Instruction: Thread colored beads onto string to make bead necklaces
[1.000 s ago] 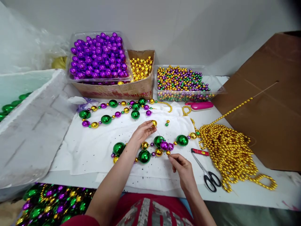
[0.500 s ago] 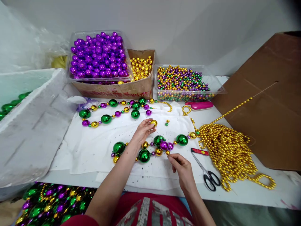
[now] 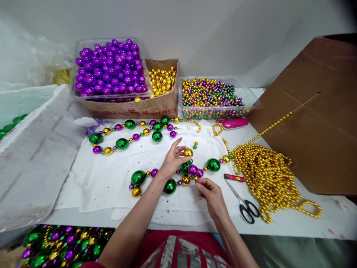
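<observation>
My left hand (image 3: pixel 176 158) pinches a large gold bead (image 3: pixel 188 152) between thumb and fingers, and a bit of thread sticks up above it. Lower right, my right hand (image 3: pixel 209 191) has thumb and forefinger closed at a small gold bead (image 3: pixel 196 178) on the near strand. Between the hands sit purple beads (image 3: pixel 193 170) and a large green bead (image 3: pixel 184 168), bunched together. The strand of green, purple and gold beads runs left to a green bead (image 3: pixel 138 177) and right to another green bead (image 3: pixel 213 165). Two small loose beads (image 3: pixel 195 145) lie just beyond.
A second bead necklace (image 3: pixel 122 143) lies farther back on the white cloth (image 3: pixel 92 182). Right are scissors (image 3: pixel 247 209), a red cutter (image 3: pixel 234 178) and piled gold bead chain (image 3: pixel 264 167). Behind stand a purple-bead tub (image 3: pixel 111 70), a cardboard box (image 3: pixel 164 108) and a mixed-bead tray (image 3: pixel 214 95).
My left hand has come down and nearer the strand with the gold bead, over the green bead. The thread between the hands no longer shows stretched. The view has shifted slightly.
</observation>
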A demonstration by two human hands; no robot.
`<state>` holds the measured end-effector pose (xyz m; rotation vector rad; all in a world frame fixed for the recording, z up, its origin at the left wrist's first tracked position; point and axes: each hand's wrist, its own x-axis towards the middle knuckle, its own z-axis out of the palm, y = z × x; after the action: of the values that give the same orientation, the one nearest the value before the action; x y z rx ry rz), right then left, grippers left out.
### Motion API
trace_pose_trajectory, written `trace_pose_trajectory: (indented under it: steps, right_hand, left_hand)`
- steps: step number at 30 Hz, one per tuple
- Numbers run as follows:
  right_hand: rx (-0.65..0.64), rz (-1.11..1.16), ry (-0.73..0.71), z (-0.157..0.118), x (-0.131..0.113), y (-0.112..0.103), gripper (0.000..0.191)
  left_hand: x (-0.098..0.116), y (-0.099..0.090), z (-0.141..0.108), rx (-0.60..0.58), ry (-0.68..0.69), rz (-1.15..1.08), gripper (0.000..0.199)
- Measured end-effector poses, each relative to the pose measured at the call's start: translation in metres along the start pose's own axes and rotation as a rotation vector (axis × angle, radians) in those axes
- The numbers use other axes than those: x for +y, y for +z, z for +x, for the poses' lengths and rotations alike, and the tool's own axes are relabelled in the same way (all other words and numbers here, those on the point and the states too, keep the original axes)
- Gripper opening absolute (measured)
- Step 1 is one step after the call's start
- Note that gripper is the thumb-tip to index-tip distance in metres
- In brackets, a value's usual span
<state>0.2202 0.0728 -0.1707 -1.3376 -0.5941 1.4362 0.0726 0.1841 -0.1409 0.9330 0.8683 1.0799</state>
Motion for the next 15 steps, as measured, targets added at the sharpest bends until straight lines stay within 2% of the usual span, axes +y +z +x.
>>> trace_pose_trajectory:
  steps: [3, 5, 7, 8, 10, 12, 15]
  right_hand:
    - [-0.054, 0.027, 0.048, -0.005, 0.001, -0.003, 0.025]
    - [-0.08, 0.045, 0.066, -0.006, 0.002, -0.003, 0.023]
    - [-0.081, 0.07, 0.069, -0.006, 0.003, -0.003, 0.022]
    - [-0.072, 0.08, 0.063, -0.005, 0.003, -0.004, 0.022]
    - [-0.048, 0.088, 0.045, -0.004, 0.002, -0.004, 0.022]
    - [-0.03, 0.075, 0.029, -0.002, 0.0, -0.006, 0.022]
    - [-0.018, 0.048, 0.018, -0.003, -0.002, -0.009, 0.023]
  left_hand:
    - [0.017, -0.004, -0.013, -0.093, 0.001, 0.011, 0.087]
    - [0.029, -0.009, -0.02, -0.198, -0.026, 0.018, 0.086]
    - [0.036, -0.016, -0.019, -0.289, -0.06, 0.039, 0.079]
    - [0.037, -0.02, -0.014, -0.29, -0.068, 0.065, 0.072]
    - [0.031, -0.027, 0.002, -0.16, -0.062, 0.191, 0.051]
    - [0.017, -0.032, 0.023, 0.051, -0.056, 0.369, 0.028]
    - [-0.007, -0.032, 0.049, 0.143, -0.057, 0.421, 0.021]
